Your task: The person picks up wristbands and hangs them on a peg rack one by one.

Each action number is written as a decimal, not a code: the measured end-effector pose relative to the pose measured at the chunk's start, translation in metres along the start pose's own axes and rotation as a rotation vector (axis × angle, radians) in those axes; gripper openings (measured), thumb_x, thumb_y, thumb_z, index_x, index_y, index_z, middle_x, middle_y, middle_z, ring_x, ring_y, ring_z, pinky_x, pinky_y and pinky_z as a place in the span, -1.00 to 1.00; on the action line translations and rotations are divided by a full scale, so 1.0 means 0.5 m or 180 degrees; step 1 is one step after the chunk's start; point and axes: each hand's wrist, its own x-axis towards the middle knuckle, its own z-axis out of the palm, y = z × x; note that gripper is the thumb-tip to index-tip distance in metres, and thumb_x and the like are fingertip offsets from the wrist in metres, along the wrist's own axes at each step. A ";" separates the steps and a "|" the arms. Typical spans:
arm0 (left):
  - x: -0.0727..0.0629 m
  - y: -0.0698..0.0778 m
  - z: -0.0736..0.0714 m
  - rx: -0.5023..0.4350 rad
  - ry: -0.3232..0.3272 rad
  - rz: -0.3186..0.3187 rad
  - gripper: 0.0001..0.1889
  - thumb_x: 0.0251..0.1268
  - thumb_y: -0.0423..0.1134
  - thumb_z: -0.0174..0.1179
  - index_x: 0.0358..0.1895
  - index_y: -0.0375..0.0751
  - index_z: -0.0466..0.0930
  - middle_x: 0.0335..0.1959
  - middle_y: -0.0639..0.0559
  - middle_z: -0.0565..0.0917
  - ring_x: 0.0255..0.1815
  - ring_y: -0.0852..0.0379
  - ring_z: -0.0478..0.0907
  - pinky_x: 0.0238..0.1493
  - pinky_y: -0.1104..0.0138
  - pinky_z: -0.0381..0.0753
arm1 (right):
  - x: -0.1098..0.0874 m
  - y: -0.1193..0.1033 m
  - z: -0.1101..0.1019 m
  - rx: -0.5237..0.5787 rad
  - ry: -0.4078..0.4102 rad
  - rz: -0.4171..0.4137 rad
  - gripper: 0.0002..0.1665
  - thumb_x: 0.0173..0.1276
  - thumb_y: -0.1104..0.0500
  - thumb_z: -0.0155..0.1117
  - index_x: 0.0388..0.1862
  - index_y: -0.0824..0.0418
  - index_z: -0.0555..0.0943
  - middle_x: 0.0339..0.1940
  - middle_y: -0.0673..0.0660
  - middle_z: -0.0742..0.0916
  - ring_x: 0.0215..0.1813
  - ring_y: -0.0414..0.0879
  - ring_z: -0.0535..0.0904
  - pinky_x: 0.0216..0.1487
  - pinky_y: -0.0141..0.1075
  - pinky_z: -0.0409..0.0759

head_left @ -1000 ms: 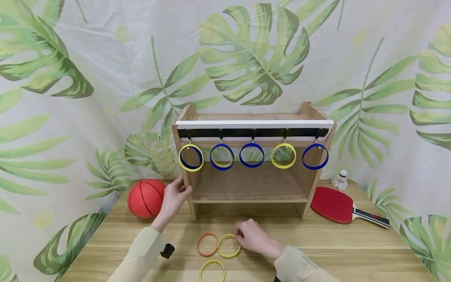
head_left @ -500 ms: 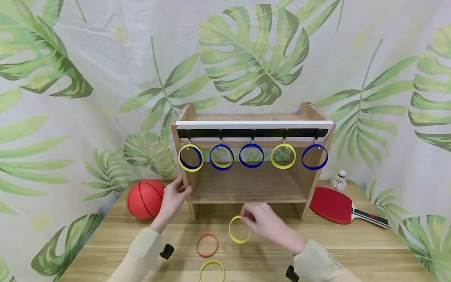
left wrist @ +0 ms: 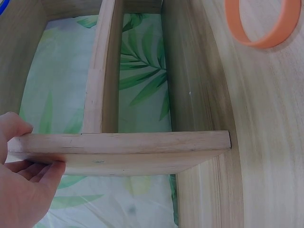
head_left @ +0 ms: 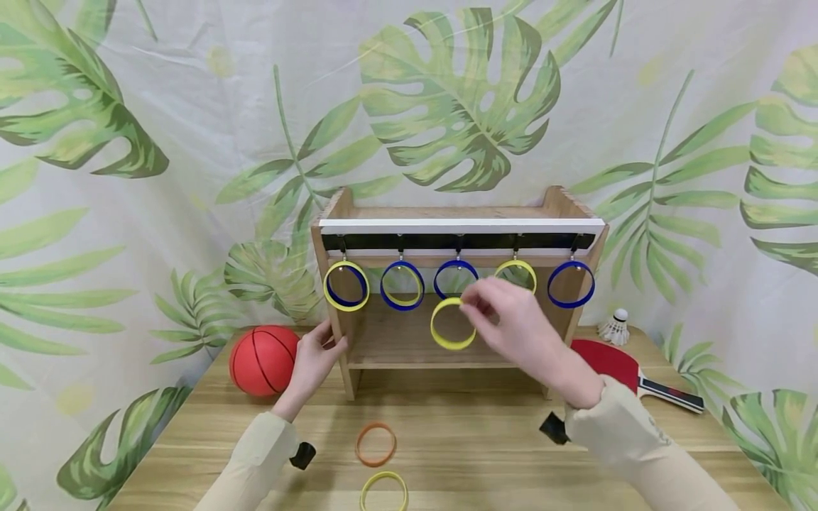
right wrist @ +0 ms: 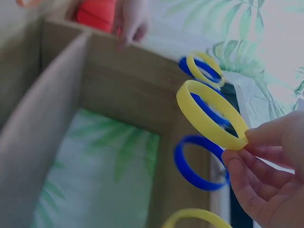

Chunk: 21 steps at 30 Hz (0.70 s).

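Note:
My right hand [head_left: 511,319] pinches a yellow wristband [head_left: 452,345] at its upper right edge, in front of a wooden shelf [head_left: 396,344]. In the right wrist view the yellow wristband [right wrist: 190,107] sits between thumb and fingertips. Along the shelf's top front runs a black strip [head_left: 428,242] with a row of hooks, where blue and yellow wristbands hang. The middle blue wristband [head_left: 437,282] is just above the held one; my hand partly covers a hanging yellow wristband [head_left: 515,263]. My left hand [head_left: 317,357] grips the shelf's left side panel [left wrist: 142,142], thumb and fingers on opposite faces.
An orange wristband [head_left: 360,454] and another yellow wristband [head_left: 366,490] lie on the wooden table [head_left: 486,465]. Left of the shelf is a red ball [head_left: 262,362]. To the right are a red table tennis paddle [head_left: 613,358], partly behind my right arm, and a shuttlecock [head_left: 615,328].
My right hand has lifted the yellow wristband off the table, up and slightly right, to just below the hanging row. The left hand stays on the side panel.

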 end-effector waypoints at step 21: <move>0.001 0.002 0.002 -0.0019 0.0029 0.0011 -0.63 0.26 -0.46 0.17 0.14 -0.31 0.60 0.08 -0.27 0.70 0.17 -0.10 0.62 0.09 0.25 0.72 | 0.089 0.047 -0.027 -0.0403 0.0063 0.0119 -0.96 0.29 0.34 0.34 -0.33 0.25 0.63 -0.41 0.11 0.69 -0.37 -0.12 0.60 -0.35 -0.31 0.63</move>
